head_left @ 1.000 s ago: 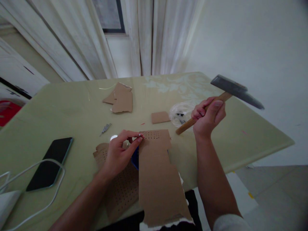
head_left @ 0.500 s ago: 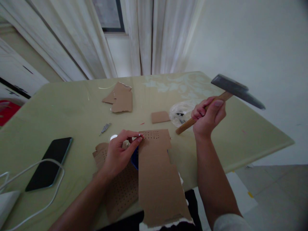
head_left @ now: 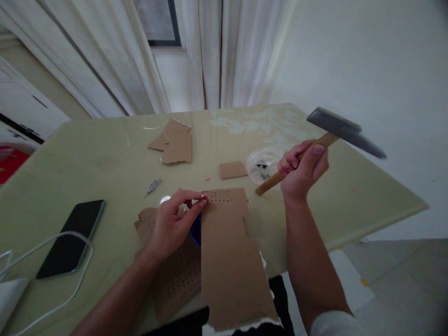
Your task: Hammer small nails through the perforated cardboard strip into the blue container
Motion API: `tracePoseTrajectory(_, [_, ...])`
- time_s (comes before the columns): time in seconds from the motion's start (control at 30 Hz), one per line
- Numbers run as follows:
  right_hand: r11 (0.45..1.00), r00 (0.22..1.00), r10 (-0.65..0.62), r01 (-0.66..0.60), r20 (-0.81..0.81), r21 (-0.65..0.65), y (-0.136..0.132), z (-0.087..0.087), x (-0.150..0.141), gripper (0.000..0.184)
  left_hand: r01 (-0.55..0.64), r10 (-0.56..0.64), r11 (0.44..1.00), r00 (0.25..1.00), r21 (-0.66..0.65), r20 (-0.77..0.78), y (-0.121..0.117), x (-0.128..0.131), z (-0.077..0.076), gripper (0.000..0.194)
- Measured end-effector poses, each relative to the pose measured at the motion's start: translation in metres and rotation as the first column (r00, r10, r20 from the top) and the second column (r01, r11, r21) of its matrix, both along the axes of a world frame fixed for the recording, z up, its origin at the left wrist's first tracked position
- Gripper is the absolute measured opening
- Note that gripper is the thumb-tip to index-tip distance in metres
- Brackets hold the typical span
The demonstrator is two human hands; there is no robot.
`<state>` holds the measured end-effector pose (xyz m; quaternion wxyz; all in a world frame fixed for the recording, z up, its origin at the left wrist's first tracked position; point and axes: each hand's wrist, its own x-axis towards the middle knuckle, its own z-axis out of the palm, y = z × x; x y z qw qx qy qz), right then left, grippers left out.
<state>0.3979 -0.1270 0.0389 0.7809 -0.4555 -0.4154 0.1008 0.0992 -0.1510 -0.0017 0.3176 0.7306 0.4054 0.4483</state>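
Between the thumb and forefinger of my left hand (head_left: 178, 217) is a nail (head_left: 202, 196), its small metal head showing above the fingertips. The pinch rests at the far left corner of a long cardboard piece (head_left: 231, 256), beside rows of punched holes. My right hand (head_left: 304, 165) is wrapped round the wooden handle of a hammer (head_left: 334, 125), raised over the table's right side. Part of a blue object (head_left: 196, 231) shows under the cardboard; the rest of it is hidden. Another cardboard sheet with many holes (head_left: 180, 275) lies beneath my left forearm.
Several nails (head_left: 153, 187) lie left of centre. A phone (head_left: 72, 238) and white cable (head_left: 87, 266) are at the left. Torn cardboard (head_left: 178, 144) lies at the back, a small cardboard piece (head_left: 233, 170) nearer, beside a clear plastic bag (head_left: 257, 163) holding dark items.
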Motion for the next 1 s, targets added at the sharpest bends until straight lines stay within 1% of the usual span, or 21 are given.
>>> tracePoseTrajectory(0.1, [1.000, 1.000, 0.008, -0.008, -0.007, -0.004, -0.001, -0.001, 0.000, 0.053, 0.002, -0.002, 1.000, 1.000, 0.006, 0.004, 0.000, 0.000, 0.000, 0.006])
tracePoseTrajectory(0.23, [0.997, 0.998, -0.044, 0.047, 0.049, -0.059, -0.002, -0.002, -0.001, 0.054, 0.013, -0.012, 1.000, 1.000, 0.021, -0.017, 0.000, -0.001, 0.002, 0.007])
tracePoseTrajectory(0.33, [0.996, 0.996, -0.053, 0.058, 0.078, -0.063, -0.003, -0.001, -0.001, 0.053, 0.010, -0.009, 0.998, 1.000, 0.054, -0.027, -0.001, 0.001, 0.003, 0.007])
tracePoseTrajectory(0.53, [0.997, 0.996, -0.045, 0.050, 0.075, -0.065, -0.004, -0.002, -0.005, 0.052, -0.008, 0.010, 0.997, 1.000, 0.075, -0.027, 0.000, 0.002, -0.003, 0.007])
tracePoseTrajectory(0.6, [0.999, 0.997, -0.014, 0.018, 0.077, -0.050, -0.007, -0.001, -0.010, 0.052, -0.003, 0.005, 0.996, 1.000, 0.084, -0.027, 0.000, 0.002, -0.005, 0.008])
tracePoseTrajectory(0.7, [0.994, 0.991, 0.111, -0.109, 0.080, -0.030, -0.016, 0.003, -0.020, 0.053, 0.007, -0.003, 0.990, 1.000, 0.144, -0.028, 0.002, 0.002, -0.007, 0.008])
tracePoseTrajectory(0.77, [0.973, 0.972, 0.219, -0.212, 0.081, -0.089, -0.027, 0.008, -0.024, 0.055, 0.010, -0.005, 0.983, 1.000, 0.181, -0.025, 0.003, 0.003, -0.008, 0.008])
tracePoseTrajectory(0.8, [0.948, 0.955, 0.285, -0.269, 0.079, -0.171, -0.032, 0.012, -0.025, 0.057, 0.011, -0.007, 0.981, 1.000, 0.192, -0.022, 0.004, 0.003, -0.008, 0.008])
tracePoseTrajectory(0.83, [0.899, 0.929, 0.361, -0.326, 0.075, -0.294, -0.039, 0.016, -0.025, 0.058, 0.013, -0.009, 0.980, 1.000, 0.199, -0.021, 0.005, 0.003, -0.009, 0.009])
tracePoseTrajectory(0.87, [0.825, 0.896, 0.437, -0.365, 0.079, -0.431, -0.044, 0.021, -0.024, 0.059, 0.016, -0.011, 0.978, 1.000, 0.206, -0.021, 0.006, 0.004, -0.010, 0.009])
tracePoseTrajectory(0.9, [0.735, 0.854, 0.512, -0.378, 0.096, -0.563, -0.050, 0.026, -0.023, 0.060, 0.016, -0.012, 0.976, 1.000, 0.218, -0.020, 0.006, 0.004, -0.011, 0.010])
tracePoseTrajectory(0.93, [0.651, 0.802, 0.583, -0.363, 0.132, -0.667, -0.055, 0.033, -0.023, 0.061, 0.017, -0.013, 0.973, 1.000, 0.229, -0.020, 0.007, 0.004, -0.012, 0.011])
tracePoseTrajectory(0.97, [0.590, 0.743, 0.643, -0.327, 0.185, -0.738, -0.060, 0.041, -0.023, 0.062, 0.020, -0.016, 0.971, 1.000, 0.237, -0.020, 0.007, 0.004, -0.012, 0.012])
tracePoseTrajectory(1.0, [0.559, 0.682, 0.688, -0.281, 0.248, -0.780, -0.065, 0.049, -0.024, 0.063, 0.024, -0.020, 0.970, 1.000, 0.241, -0.020, 0.008, 0.004, -0.012, 0.013])
